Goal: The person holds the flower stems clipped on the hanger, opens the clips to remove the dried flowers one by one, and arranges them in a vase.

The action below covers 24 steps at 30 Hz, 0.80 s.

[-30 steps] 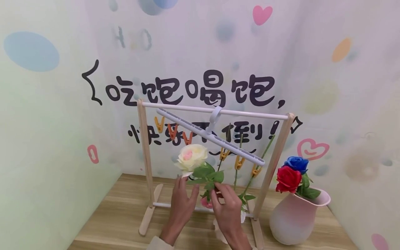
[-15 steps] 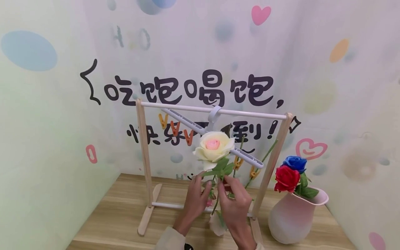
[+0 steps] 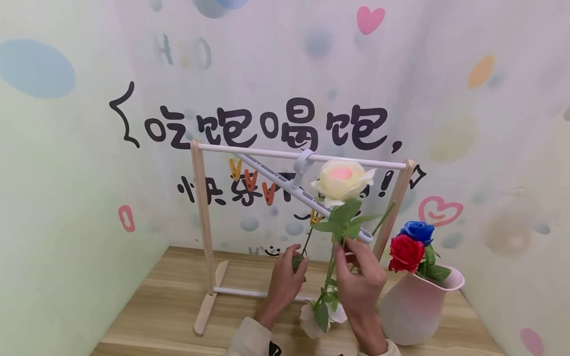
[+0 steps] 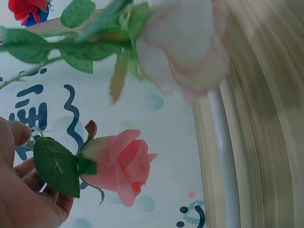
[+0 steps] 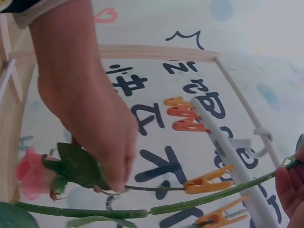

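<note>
My right hand pinches the green stem of a cream rose with a pink centre, just below its leaves. The bloom is upright, in front of the slanting hanger. Left of it, my left hand holds the stem of a pink rose near a leaf. This rose hangs head down from a yellow-orange clip; its bloom is hidden in the head view. A pale rose also hangs head down between my hands, its petals large in the left wrist view.
The hanger hooks onto the white bar of a wooden stand. Several orange and yellow clips dangle at its left. A pinkish-white vase with a red rose and a blue rose stands right on the wooden table.
The cream rose has moved right and up with my right hand, away from my left hand. My left hand has shifted right to the pink rose's stem. The hanger has swung slightly.
</note>
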### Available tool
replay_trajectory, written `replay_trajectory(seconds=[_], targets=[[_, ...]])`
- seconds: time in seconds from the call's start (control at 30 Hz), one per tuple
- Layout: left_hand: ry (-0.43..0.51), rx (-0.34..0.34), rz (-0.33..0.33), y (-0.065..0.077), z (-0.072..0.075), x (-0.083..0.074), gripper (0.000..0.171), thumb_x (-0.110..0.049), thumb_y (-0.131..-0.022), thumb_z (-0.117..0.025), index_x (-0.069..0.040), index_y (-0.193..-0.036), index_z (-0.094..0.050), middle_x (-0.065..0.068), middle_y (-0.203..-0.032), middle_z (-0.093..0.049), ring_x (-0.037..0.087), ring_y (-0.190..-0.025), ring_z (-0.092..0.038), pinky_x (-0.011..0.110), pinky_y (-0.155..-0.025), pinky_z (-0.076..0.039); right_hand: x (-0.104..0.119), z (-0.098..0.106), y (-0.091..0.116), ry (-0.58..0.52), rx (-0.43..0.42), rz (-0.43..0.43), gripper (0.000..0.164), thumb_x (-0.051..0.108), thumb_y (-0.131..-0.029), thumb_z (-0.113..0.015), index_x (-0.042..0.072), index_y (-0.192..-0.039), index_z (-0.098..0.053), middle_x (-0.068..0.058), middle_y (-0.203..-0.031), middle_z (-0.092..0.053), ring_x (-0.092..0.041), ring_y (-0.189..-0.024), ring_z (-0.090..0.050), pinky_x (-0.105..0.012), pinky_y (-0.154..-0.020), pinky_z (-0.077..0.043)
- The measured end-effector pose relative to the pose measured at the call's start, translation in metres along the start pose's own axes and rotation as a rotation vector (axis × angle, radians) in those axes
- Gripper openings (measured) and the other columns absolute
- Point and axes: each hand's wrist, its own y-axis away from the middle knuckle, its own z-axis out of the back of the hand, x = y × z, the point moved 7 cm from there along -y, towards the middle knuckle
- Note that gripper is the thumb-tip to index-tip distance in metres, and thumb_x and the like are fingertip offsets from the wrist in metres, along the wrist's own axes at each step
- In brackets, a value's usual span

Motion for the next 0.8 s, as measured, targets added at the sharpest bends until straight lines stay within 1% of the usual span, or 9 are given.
replay_trajectory(seconds=[0.13, 0.27, 0.37, 0.5, 0.67, 0.8], targets=[[-0.039, -0.032, -0.008, 0.0, 0.002, -0.001, 0.036, -0.03, -0.091, -0.052, -0.013, -0.122, -0.05, 0.0, -0.095, -0.055, 0.01, -0.078, -0.053, 0.029, -0.071, -0.044, -0.003, 0.009, -0.011, 0.003, -0.021, -0.041, 0.022, -0.012, -0.067, -0.069, -0.004, -0.088, -0.069, -0.016, -0.08, -0.066, -0.012, -0.068, -0.06, -0.013, -0.061, -0.048], [-0.053, -0.049, -0.044, 0.001, 0.004, -0.006, 0.031, -0.027, -0.09, -0.053, -0.012, -0.117, -0.055, 0.0, -0.098, -0.057, 0.014, -0.086, -0.054, 0.034, -0.076, -0.044, -0.006, 0.016, -0.02, 0.04, -0.015, -0.068, 0.024, -0.007, -0.069, -0.07, -0.001, -0.092, -0.069, -0.015, -0.082, -0.066, -0.012, -0.07, -0.061, -0.014, -0.064, -0.048], [-0.063, -0.061, -0.07, 0.002, 0.005, -0.009, 0.027, -0.025, -0.09, -0.054, -0.012, -0.113, -0.058, 0.0, -0.101, -0.059, 0.015, -0.092, -0.053, 0.035, -0.08, -0.044, -0.009, 0.02, -0.024, 0.092, 0.007, -0.09, 0.026, -0.004, -0.071, -0.07, 0.002, -0.096, -0.07, -0.012, -0.085, -0.067, -0.011, -0.072, -0.061, -0.014, -0.065, -0.048], [-0.073, -0.069, -0.082, 0.001, 0.004, -0.009, 0.025, -0.024, -0.089, -0.054, -0.011, -0.111, -0.059, 0.0, -0.098, -0.06, 0.015, -0.091, -0.053, 0.035, -0.079, -0.044, -0.011, 0.024, -0.031, 0.142, 0.028, -0.091, 0.024, -0.002, -0.072, -0.07, 0.004, -0.096, -0.07, -0.011, -0.084, -0.067, -0.01, -0.072, -0.059, -0.012, -0.065, -0.047], [-0.099, -0.078, -0.087, 0.002, 0.003, -0.009, 0.025, -0.023, -0.089, -0.055, -0.01, -0.11, -0.059, 0.001, -0.098, -0.061, 0.015, -0.09, -0.054, 0.033, -0.076, -0.044, -0.014, 0.032, -0.045, 0.179, 0.035, -0.062, 0.02, 0.0, -0.074, -0.069, 0.003, -0.094, -0.071, -0.011, -0.081, -0.065, -0.007, -0.069, -0.057, -0.01, -0.063, -0.045], [-0.096, -0.083, -0.076, 0.002, 0.002, -0.009, 0.024, -0.023, -0.089, -0.056, -0.01, -0.109, -0.059, 0.003, -0.099, -0.061, 0.016, -0.091, -0.055, 0.034, -0.077, -0.044, -0.019, 0.042, -0.058, 0.249, 0.044, -0.044, 0.021, 0.004, -0.076, -0.068, 0.005, -0.096, -0.071, -0.011, -0.082, -0.065, -0.007, -0.069, -0.057, -0.008, -0.064, -0.043]])
